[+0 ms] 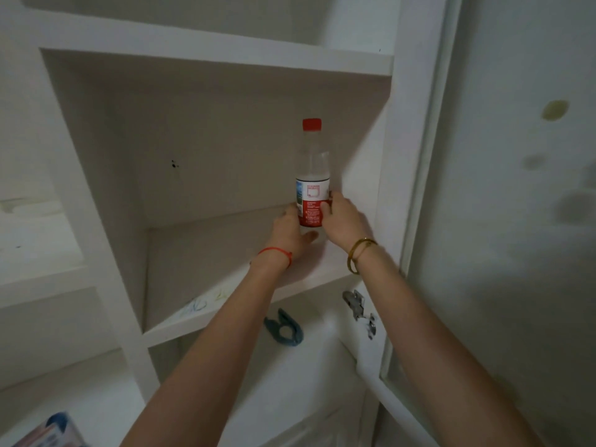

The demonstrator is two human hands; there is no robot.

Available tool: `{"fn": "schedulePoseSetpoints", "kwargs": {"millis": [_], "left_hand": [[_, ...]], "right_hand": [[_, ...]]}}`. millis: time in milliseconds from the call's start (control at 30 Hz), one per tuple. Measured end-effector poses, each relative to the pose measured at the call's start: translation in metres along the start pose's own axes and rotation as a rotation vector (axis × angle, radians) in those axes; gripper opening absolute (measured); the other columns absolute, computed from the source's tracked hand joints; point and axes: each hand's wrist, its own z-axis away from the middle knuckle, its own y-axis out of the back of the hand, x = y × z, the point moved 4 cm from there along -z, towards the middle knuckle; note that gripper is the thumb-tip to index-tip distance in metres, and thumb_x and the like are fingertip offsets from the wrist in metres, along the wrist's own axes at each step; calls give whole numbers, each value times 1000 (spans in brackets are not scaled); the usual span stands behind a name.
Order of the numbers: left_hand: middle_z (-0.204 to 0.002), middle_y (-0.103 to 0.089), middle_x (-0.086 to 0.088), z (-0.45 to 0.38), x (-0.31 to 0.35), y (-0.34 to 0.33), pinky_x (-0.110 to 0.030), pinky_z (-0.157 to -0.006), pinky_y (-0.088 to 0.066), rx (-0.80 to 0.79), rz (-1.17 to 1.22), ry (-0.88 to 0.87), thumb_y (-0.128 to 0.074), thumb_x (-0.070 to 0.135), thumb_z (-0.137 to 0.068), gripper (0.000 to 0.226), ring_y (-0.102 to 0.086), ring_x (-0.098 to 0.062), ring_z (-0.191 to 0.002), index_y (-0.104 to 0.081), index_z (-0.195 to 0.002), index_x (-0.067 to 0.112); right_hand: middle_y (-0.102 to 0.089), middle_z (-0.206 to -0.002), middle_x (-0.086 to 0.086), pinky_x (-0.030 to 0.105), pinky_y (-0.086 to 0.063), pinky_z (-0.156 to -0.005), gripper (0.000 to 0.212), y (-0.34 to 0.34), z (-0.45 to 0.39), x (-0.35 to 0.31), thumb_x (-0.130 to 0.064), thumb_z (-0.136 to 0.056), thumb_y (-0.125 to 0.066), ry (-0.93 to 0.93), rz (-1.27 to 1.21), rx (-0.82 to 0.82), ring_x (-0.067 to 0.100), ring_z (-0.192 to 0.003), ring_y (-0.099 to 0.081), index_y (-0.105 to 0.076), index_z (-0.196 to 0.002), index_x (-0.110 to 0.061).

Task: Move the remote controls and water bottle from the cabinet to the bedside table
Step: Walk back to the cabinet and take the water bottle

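I see the water bottle (311, 175) standing upright near the right back corner of the cabinet shelf (200, 253). My right hand (343, 221) curls round its label; my left hand (290, 232) cups the base, seemingly gripping too. A blue clip (283, 327) lies on the shelf below.

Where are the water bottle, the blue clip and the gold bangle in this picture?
water bottle (312, 162): head view, on its clear upper body.
blue clip (283, 327): head view, on its looped body, lower shelf.
gold bangle (358, 254): head view, on the band at the right wrist.
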Motion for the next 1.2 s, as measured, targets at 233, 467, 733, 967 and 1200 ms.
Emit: {"fn": "schedulePoseSetpoints", "kwargs": {"millis": [233, 467, 733, 967, 1200], "left_hand": [[-140, -47, -15, 5, 1, 1, -37, -107, -38, -67, 36, -34, -74, 9, -78, 85, -47, -30, -129, -25, -147, 14], [-141, -48, -8, 22, 1, 11, -35, -103, -40, -71, 101, -85, -78, 9, -73, 91, -49, -24, -127, -26, -148, 18], [-136, -51, -11, 63, 4, 43, -46, -102, -46, -131, 186, -187, -78, 11, -74, 87, -52, -27, -122, -30, -146, 19], [-125, -57, 3, 123, 3, 62, -14, -82, -52, -194, 403, -124, -67, -1, -84, 77, -59, -15, -110, -29, -148, 19], [-135, -58, -3, 176, -8, 81, -23, -92, -52, -164, 534, -92, -67, -6, -82, 69, -63, -13, -113, -41, -142, 16]], "right_hand": [[-68, -121, 6, 41, -52, -91, 39, 8, 5, -2, -41, -95, -53, 30, -56, 38, 27, -107, -66, -52, -127, -20], [-73, -109, 1, 39, -54, -89, 49, 22, 28, -8, -51, -88, -61, 34, -134, 64, 23, -101, -68, -55, -126, -22], [-70, -107, -11, 14, -49, -67, 46, 51, 76, -28, -60, -90, -52, 148, -158, 92, 6, -87, -67, -57, -123, -27], [-64, -128, 2, 17, -54, -87, 49, 48, 109, -52, -41, -95, -55, 242, -492, -71, 14, -109, -62, -52, -135, -13], [-65, -127, 1, 40, -53, -98, 45, 52, 139, -67, -39, -94, -59, 318, -577, -120, 16, -114, -63, -54, -132, -16]]}}
